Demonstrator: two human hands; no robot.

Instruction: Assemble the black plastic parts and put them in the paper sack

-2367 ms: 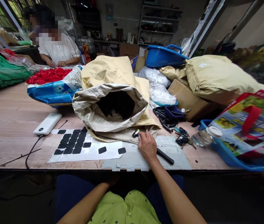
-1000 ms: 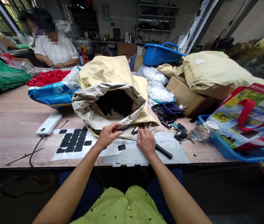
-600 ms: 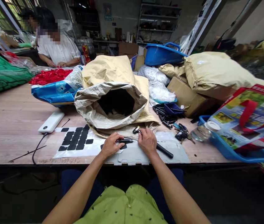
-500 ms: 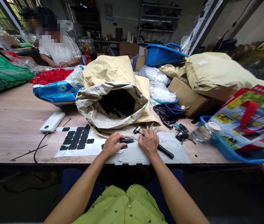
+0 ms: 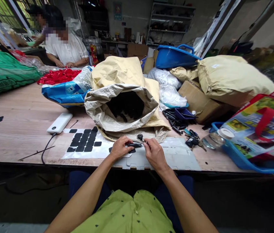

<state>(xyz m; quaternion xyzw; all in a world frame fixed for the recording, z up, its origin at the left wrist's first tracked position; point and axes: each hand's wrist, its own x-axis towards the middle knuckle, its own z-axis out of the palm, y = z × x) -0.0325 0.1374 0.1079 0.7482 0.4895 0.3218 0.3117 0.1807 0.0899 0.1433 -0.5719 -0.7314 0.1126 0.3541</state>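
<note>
My left hand [image 5: 120, 147] is closed around a slim black pen-like piece [image 5: 135, 145], which lies low over the grey board [image 5: 137, 160] on the table. My right hand [image 5: 155, 154] grips a small hammer [image 5: 140, 137]; its round dark head shows past the fingertips, just above the black piece, and the palm hides its handle. A white sheet [image 5: 66, 154] with rows of black rounded pads [image 5: 83, 139] lies left of my left hand. Behind both hands, a big beige sack [image 5: 93, 110] lies with its mouth facing me and dark pieces inside.
A white power bank [image 5: 59, 123] with a cable is at left. Black parts [image 5: 172, 121], keys [image 5: 193, 142], a clear jar [image 5: 213, 140] and a blue basket [image 5: 255, 161] line the right. Across the table, a person in white [image 5: 66, 48] works by red pieces [image 5: 59, 76].
The hammer has gone from lying slantwise under my right hand, handle showing, to being gripped with its head beside the black piece. The view has shifted slightly left.
</note>
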